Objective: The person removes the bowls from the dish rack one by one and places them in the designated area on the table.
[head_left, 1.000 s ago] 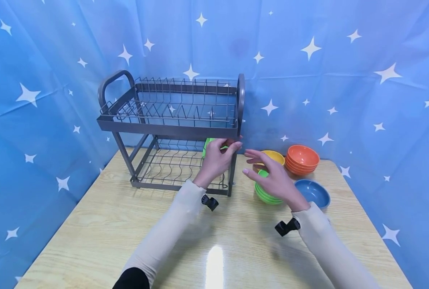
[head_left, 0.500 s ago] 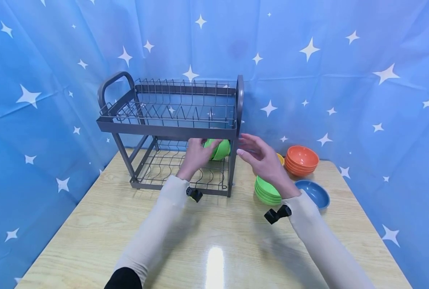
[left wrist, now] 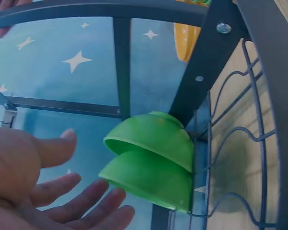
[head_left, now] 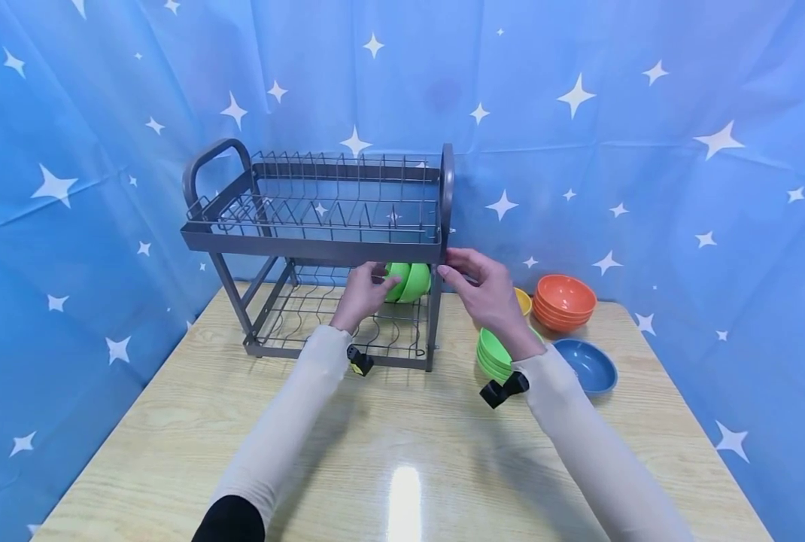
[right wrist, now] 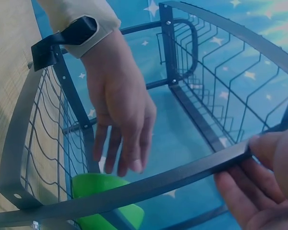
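Note:
On the lower tier of a dark two-tier dish rack (head_left: pixel 314 247), two green bowls (head_left: pixel 414 284) stand tilted on edge at the right end. My left hand (head_left: pixel 363 292) is inside that tier, just left of the bowls. Its fingers are spread and relaxed in the left wrist view, with fingertips close to the rim of the nearer bowl (left wrist: pixel 144 179); contact is hard to tell. At the rack's right side, my right hand (head_left: pixel 489 292) grips the frame's upright, thumb on one side and fingers behind, as the right wrist view shows.
Right of the rack stand a stack of green bowls (head_left: pixel 493 357), a stack of orange bowls (head_left: pixel 563 302), a blue bowl (head_left: pixel 587 366) and a partly hidden yellow bowl (head_left: pixel 523 301). A starred blue curtain (head_left: pixel 646 165) hangs behind the wooden table (head_left: pixel 172 436).
My left hand has moved left from the rack's right post, uncovering the green bowls, and its fingers have come away from them. My right hand has moved left onto the frame.

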Tool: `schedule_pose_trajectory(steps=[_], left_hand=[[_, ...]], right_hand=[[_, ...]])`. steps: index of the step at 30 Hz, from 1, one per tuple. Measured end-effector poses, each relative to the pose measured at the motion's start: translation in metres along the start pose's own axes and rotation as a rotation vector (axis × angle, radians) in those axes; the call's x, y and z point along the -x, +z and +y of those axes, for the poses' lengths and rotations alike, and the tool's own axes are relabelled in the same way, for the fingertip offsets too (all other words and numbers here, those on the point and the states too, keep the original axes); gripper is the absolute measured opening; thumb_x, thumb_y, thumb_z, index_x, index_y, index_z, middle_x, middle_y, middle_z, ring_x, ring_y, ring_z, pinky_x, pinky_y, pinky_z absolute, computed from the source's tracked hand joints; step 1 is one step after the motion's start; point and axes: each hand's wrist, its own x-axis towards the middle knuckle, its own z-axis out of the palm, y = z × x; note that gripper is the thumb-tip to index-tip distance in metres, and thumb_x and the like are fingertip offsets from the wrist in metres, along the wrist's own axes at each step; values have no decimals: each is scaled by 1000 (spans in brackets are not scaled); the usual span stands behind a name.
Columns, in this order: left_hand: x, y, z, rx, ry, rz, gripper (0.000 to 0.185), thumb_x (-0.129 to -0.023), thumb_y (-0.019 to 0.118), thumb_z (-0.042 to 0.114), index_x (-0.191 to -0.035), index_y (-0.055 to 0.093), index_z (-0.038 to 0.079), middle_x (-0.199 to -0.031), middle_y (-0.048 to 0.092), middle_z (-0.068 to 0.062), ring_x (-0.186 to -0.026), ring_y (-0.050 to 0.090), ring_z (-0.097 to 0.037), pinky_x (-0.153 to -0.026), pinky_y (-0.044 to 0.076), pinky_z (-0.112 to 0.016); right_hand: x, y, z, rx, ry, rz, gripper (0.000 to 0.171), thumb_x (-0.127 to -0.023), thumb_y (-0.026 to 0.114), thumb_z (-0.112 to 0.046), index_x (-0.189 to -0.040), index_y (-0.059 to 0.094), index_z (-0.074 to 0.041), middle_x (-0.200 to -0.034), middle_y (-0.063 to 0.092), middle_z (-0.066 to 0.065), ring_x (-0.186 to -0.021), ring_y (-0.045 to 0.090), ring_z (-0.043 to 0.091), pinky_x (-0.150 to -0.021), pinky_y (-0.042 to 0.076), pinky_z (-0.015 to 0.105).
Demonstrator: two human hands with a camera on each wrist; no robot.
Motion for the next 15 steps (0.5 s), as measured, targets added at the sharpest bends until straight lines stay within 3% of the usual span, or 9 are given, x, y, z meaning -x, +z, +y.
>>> schedule_pose_trajectory(steps=[6, 11, 15], left_hand=[[-3, 8, -2, -26, -9, 34, 44, -102, 65, 16, -143, 56, 3, -127, 64, -16, -118, 64, -32, -91, 61, -40], [-8, 11, -5, -56, -13, 38, 43, -102, 65, 14, -141, 57, 0, -124, 66, -16, -116, 64, -31, -89, 61, -40], [-13, 13, -9, -49, -28, 29, 36, -101, 64, 12, -135, 61, -1, -117, 68, -15, -107, 66, -28, -78, 60, -35]], right_hand=[[-2, 0, 1, 1, 3, 6, 36, -100, 68, -31, -131, 66, -13, -124, 74, 9, -122, 68, 21, -107, 54, 42], [-1, 1, 0, 10, -8, 15, 35, -100, 68, -31, -130, 66, -13, -124, 74, 10, -121, 68, 22, -108, 54, 42], [0, 3, 0, 14, -13, 22, 33, -101, 67, -30, -129, 67, -13, -123, 74, 10, -120, 69, 23, -107, 54, 44]])
